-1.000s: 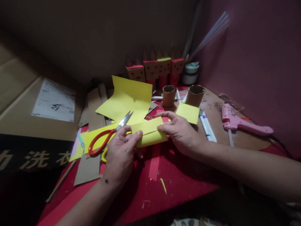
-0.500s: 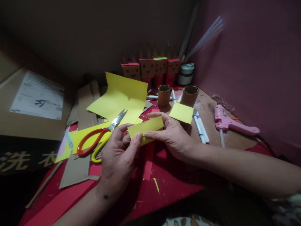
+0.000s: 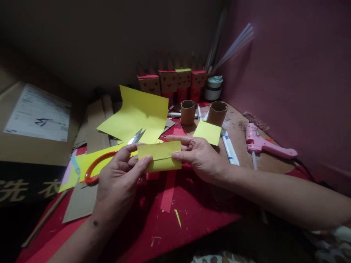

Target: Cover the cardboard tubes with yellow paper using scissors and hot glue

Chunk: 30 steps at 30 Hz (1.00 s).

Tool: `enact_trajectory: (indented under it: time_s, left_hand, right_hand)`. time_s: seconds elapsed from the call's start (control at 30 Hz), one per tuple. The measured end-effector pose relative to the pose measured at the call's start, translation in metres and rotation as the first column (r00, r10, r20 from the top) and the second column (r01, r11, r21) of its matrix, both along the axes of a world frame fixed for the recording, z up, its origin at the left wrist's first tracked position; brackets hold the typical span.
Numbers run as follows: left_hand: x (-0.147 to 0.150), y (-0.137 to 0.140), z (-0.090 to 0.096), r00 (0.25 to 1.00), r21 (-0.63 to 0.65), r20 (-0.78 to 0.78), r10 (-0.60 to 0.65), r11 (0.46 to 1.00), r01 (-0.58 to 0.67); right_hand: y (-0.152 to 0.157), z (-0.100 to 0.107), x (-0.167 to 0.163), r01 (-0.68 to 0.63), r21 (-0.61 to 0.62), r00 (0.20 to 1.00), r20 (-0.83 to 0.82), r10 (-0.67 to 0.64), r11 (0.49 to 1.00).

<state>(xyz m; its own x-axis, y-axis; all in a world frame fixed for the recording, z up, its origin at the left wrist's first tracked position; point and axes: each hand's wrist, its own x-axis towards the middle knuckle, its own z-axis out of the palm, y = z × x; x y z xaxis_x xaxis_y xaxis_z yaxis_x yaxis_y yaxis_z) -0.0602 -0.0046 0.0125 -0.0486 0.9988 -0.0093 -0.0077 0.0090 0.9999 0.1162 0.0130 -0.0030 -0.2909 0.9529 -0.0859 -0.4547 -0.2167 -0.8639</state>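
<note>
Between my two hands is a small piece of yellow paper (image 3: 161,155), rolled or folded over so one edge lies across its front. My left hand (image 3: 120,179) pinches its left end, thumb in front and fingers behind. At the right end, my right hand (image 3: 203,157) grips it with the thumb on the overlapping edge. Scissors (image 3: 93,170) with red and yellow handles lie behind my left hand, partly hidden by it. A yellow square (image 3: 207,133) lies just beyond my right hand, in front of two cardboard tubes (image 3: 188,114).
A large yellow sheet (image 3: 139,113) lies behind the scissors. Several cardboard figures (image 3: 168,81) and a lidded jar (image 3: 214,87) stand at the back. Markers (image 3: 230,148) and a pink glue gun (image 3: 263,144) are on the right. A cardboard box (image 3: 35,124) stands left.
My hands have moved left with the yellow paper and turned it more level, so its front and overlapping edge show more. My left hand now covers more of the scissors.
</note>
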Motion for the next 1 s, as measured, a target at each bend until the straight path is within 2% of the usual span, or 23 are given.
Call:
enact_trajectory:
  time_s: [0.13,0.27,0.33,0.47,0.67,0.87,1.0]
  left_hand:
    - [-0.006,0.003,0.005,0.999,-0.045,-0.013,-0.034,0.998,0.034]
    - [-0.002,0.005,0.009,0.995,-0.093,-0.061,-0.075,0.993,0.069]
    - [0.001,0.007,0.008,0.994,-0.12,-0.103,-0.043,0.992,0.031]
    - [0.007,0.007,0.001,0.973,-0.056,-0.222,0.061,0.996,-0.075]
    - [0.001,0.004,0.005,0.999,-0.118,0.025,-0.049,0.992,0.051]
    - [-0.008,0.005,0.01,0.99,-0.113,0.063,-0.129,0.984,0.136]
    - [-0.011,0.008,0.01,0.984,-0.088,0.107,-0.141,0.985,0.151]
  right_hand:
    - [0.002,0.002,0.002,-0.036,0.072,0.996,0.087,0.03,0.997]
    - [-0.001,0.005,0.002,-0.014,0.123,0.99,0.141,-0.003,0.992]
    - [-0.004,0.004,0.0,-0.017,0.165,0.982,0.19,-0.014,0.986]
    - [-0.009,-0.002,-0.004,-0.041,0.261,0.954,0.298,-0.04,0.965]
    - [-0.005,0.002,0.0,-0.054,0.218,0.984,0.178,0.015,0.975]
    - [0.002,0.003,0.004,-0.041,0.14,0.992,0.123,0.024,0.989]
    - [0.004,0.001,0.003,-0.101,0.135,0.995,0.023,0.099,0.986]
